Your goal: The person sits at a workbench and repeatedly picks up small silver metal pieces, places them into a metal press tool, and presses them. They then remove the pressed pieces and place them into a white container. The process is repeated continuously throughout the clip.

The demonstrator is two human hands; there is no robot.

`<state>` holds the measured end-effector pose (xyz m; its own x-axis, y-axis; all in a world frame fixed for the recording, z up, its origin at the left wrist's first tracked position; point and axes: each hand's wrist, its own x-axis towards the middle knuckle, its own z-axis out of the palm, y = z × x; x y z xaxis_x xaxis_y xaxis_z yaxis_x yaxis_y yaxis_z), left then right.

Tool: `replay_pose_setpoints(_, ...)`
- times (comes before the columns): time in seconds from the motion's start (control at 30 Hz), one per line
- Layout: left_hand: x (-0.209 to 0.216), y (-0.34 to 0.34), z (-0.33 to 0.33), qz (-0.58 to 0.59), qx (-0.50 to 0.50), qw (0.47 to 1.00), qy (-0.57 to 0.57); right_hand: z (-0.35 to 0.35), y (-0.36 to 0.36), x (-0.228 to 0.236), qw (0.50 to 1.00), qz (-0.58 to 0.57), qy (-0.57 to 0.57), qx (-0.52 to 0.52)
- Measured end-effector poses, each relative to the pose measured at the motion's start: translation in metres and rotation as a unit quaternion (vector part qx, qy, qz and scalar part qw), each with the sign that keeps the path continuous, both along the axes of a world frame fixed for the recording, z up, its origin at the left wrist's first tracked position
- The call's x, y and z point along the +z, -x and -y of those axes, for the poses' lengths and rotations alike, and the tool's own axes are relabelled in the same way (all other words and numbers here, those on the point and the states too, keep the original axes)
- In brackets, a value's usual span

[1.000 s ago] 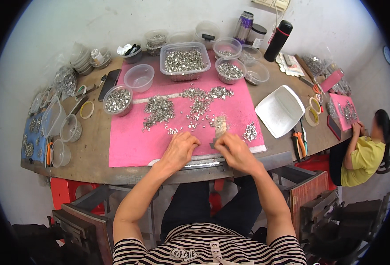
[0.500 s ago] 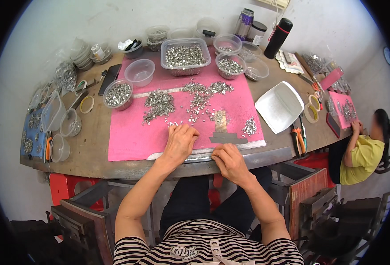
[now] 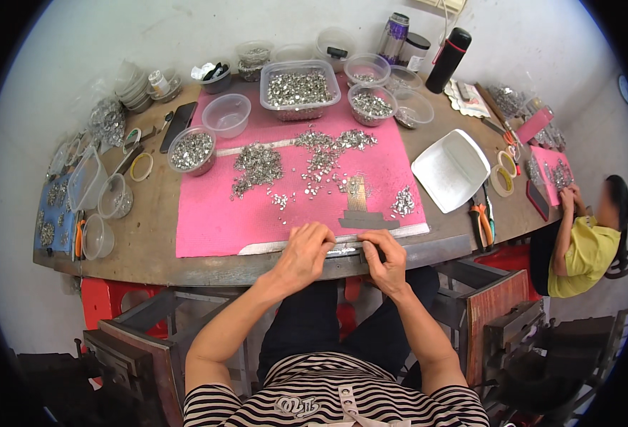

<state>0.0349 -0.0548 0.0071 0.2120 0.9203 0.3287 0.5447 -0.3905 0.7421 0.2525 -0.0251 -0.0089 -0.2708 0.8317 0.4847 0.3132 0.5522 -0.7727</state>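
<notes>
My left hand (image 3: 302, 253) is closed in a pinch over the front edge of the pink mat (image 3: 211, 231). Close beside it, my right hand (image 3: 386, 265) has thumb and fingers drawn together at a pale metal strip (image 3: 344, 250) along the table's edge. Whatever the fingertips grip is too small or hidden to name. Beyond my hands, a few loose silvery metal pieces (image 3: 280, 201) lie near a larger heap (image 3: 258, 169). A dark grey flat strip (image 3: 368, 220) rests on the mat below a gold-toned patch of neatly lined pieces (image 3: 356, 193).
Behind the heaps stands a clear tub (image 3: 300, 107) full of metal pieces, with filled bowls around it. On the right are a white tray (image 3: 451, 171), orange-handled pliers (image 3: 480, 226) and tape rolls (image 3: 502, 181). A person in a yellow top (image 3: 583, 256) sits farther right.
My left hand has moved right and toward me, from the loose pieces to beside my right hand. The right hand has shifted slightly right and nearer to me.
</notes>
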Motion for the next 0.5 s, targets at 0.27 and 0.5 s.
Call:
replay_pose_setpoints(0.27, -0.0047, -0.0106, 0.0067, 0.005, 0.0, 0.999, -0.046, -0.0013, -0.0029, -0.0091, 0.998, -0.045, 0.035, -0.023)
replay_pose_setpoints(0.5, -0.0016, -0.0117, 0.0081, -0.029, -0.002, 0.998, -0.054, -0.001, -0.0024, -0.0083, 0.998, -0.049, 0.034, -0.025)
